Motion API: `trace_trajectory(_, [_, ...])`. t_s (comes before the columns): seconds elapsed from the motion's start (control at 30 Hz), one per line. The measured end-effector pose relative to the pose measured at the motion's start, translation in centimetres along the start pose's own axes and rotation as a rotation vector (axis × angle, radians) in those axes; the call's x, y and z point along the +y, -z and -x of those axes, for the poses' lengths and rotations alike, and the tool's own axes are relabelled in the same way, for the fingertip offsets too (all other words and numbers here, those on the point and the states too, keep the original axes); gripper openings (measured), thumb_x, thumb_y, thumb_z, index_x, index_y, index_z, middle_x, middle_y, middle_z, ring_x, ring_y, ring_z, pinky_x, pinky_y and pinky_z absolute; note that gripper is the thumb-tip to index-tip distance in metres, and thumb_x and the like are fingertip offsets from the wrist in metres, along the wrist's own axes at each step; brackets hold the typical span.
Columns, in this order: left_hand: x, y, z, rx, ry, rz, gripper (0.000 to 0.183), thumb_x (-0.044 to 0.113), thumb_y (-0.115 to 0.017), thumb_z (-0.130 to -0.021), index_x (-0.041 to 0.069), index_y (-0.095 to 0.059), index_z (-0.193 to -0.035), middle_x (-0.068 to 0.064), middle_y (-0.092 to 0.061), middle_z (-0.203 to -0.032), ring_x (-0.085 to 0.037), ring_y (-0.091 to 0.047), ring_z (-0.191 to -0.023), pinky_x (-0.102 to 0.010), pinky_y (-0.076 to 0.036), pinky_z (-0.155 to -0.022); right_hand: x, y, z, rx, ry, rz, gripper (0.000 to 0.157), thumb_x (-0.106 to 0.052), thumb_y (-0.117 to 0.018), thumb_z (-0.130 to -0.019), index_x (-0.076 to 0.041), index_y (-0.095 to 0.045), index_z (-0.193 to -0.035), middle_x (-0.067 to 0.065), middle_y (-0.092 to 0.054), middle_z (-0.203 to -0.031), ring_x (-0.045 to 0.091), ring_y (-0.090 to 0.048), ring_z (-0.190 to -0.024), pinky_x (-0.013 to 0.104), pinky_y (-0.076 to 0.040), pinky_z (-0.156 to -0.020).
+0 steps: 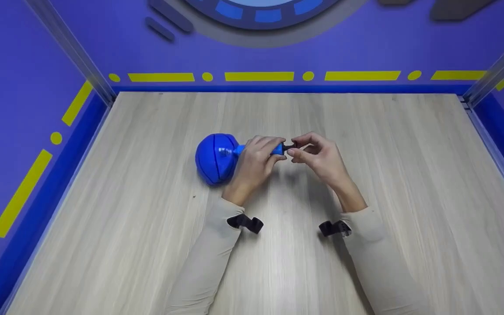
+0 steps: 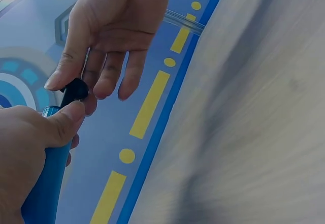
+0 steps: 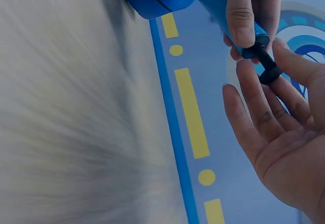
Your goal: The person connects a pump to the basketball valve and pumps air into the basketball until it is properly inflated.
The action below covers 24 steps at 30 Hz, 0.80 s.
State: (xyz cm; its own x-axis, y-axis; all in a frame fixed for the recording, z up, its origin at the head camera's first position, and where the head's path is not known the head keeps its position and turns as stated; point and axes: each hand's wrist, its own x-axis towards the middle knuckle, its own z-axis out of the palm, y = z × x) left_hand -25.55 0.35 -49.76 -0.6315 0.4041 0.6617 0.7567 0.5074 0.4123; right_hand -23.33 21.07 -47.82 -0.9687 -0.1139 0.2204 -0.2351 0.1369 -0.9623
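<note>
A blue ball (image 1: pixel 215 162) with dark seam lines lies on the wooden table, partly sunken in shape. Joined to its right side is a small blue hand pump (image 1: pixel 278 149), held roughly level. My left hand (image 1: pixel 255 160) grips the pump's barrel, covering most of it. From the barrel's right end sticks a short black plunger rod with a round black knob (image 3: pixel 270 75). My right hand (image 1: pixel 322 159) pinches this knob between thumb and fingers, its other fingers spread loosely in the right wrist view. Where the pump meets the ball cannot be seen clearly.
The pale wooden table (image 1: pixel 147 245) runs under both forearms. Blue-purple panels (image 1: pixel 269 61) with yellow dashes stand along its back and sides. A black wrist camera strap (image 1: pixel 245 222) sits on the left sleeve and another strap (image 1: pixel 335 228) on the right.
</note>
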Motion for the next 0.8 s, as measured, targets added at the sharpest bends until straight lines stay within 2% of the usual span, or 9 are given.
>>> trace_trajectory(0.2, [-0.5,0.5,-0.1,-0.014,-0.002,0.020,0.037,0.024,-0.076,-0.098,0.002,-0.074,-0.128,-0.011,-0.076,-0.122,-0.028,-0.068,-0.112,-0.040,-0.053,-0.102,-0.9,1.3,0.0,-0.004,0.075,0.223,0.026,-0.003,-0.082,-0.093,0.003,-0.074,-0.117,0.011,-0.073,-0.102,0.018,-0.071,-0.078,0.023,-0.056,-0.068])
trace_trajectory(0.33, [-1.0,1.0,-0.1,0.011,0.008,0.023,0.037,0.023,-0.077,-0.098,0.002,-0.074,-0.128,-0.011,-0.076,-0.121,-0.029,-0.068,-0.110,-0.040,-0.053,-0.102,-1.6,3.2,0.2,0.024,0.092,0.284,0.027,-0.005,-0.082,-0.094,0.002,-0.073,-0.118,0.011,-0.073,-0.105,0.017,-0.070,-0.081,0.022,-0.055,-0.070])
trace_trajectory(0.47, [-1.3,1.4,-0.2,0.040,0.023,0.028,0.037,0.022,-0.078,-0.097,0.001,-0.075,-0.127,-0.011,-0.076,-0.121,-0.029,-0.068,-0.110,-0.040,-0.053,-0.101,-2.4,5.6,0.5,0.083,0.074,0.247,0.027,-0.006,-0.083,-0.093,0.001,-0.075,-0.118,0.011,-0.074,-0.103,0.015,-0.071,-0.080,0.021,-0.054,-0.071])
trace_trajectory(0.6, [-0.9,1.2,-0.3,0.022,0.027,0.054,0.037,0.022,-0.076,-0.099,-0.001,-0.073,-0.128,-0.013,-0.075,-0.121,-0.031,-0.068,-0.111,-0.040,-0.052,-0.103,-2.5,6.8,0.7,0.109,0.088,0.134,0.027,-0.001,-0.082,-0.093,0.004,-0.075,-0.118,0.013,-0.073,-0.104,0.018,-0.073,-0.081,0.026,-0.060,-0.076])
trace_trajectory(0.7, [-0.4,0.7,-0.4,0.002,0.027,0.074,0.037,0.021,-0.075,-0.100,-0.002,-0.072,-0.128,-0.014,-0.075,-0.121,-0.031,-0.068,-0.111,-0.040,-0.052,-0.103,-2.3,6.3,0.6,0.106,0.098,0.028,0.025,0.006,-0.079,-0.093,0.009,-0.073,-0.117,0.017,-0.072,-0.104,0.021,-0.075,-0.081,0.032,-0.062,-0.080])
trace_trajectory(0.8, [0.0,0.4,-0.4,0.017,0.036,0.085,0.036,0.020,-0.076,-0.099,-0.002,-0.072,-0.128,-0.013,-0.075,-0.122,-0.030,-0.067,-0.112,-0.040,-0.051,-0.104,-2.1,4.8,0.4,0.087,0.081,-0.022,0.024,0.007,-0.079,-0.092,0.009,-0.073,-0.116,0.019,-0.070,-0.106,0.021,-0.075,-0.083,0.034,-0.063,-0.081])
